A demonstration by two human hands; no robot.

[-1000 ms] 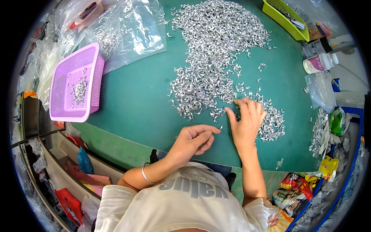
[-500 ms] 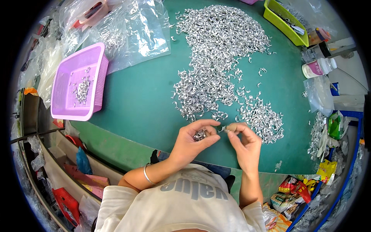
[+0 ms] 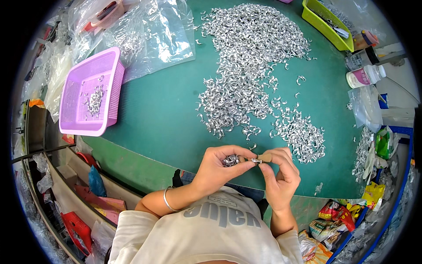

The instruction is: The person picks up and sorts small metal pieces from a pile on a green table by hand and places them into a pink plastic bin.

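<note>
Several small, curved, silver metal pieces (image 3: 231, 160) rest in the curled palm of my left hand (image 3: 215, 169). Its thumb and forefinger close at the tip on one small silver metal piece (image 3: 256, 161). From the other side, the fingertips of my right hand (image 3: 282, 174) are closed on that same piece. A tan patch (image 3: 265, 157) shows at the right fingertips; what it is I cannot make out. Just beyond both hands a single loose piece lies on the green table (image 3: 154, 119). A large heap of like pieces (image 3: 246, 75) spreads farther back, with a smaller pile (image 3: 303, 138) to the right.
At the left stands a purple basket (image 3: 115, 90) with some metal pieces inside, beside clear plastic bags (image 3: 167, 39). A green tray (image 3: 327, 26) and a white bottle (image 3: 365, 76) sit at the right edge. Bright packets (image 3: 336, 215) lie below on the right.
My hands have drawn closer and moved slightly toward me, and their fingertips now meet at one small piece. The fingers of my right hand have curled in more.
</note>
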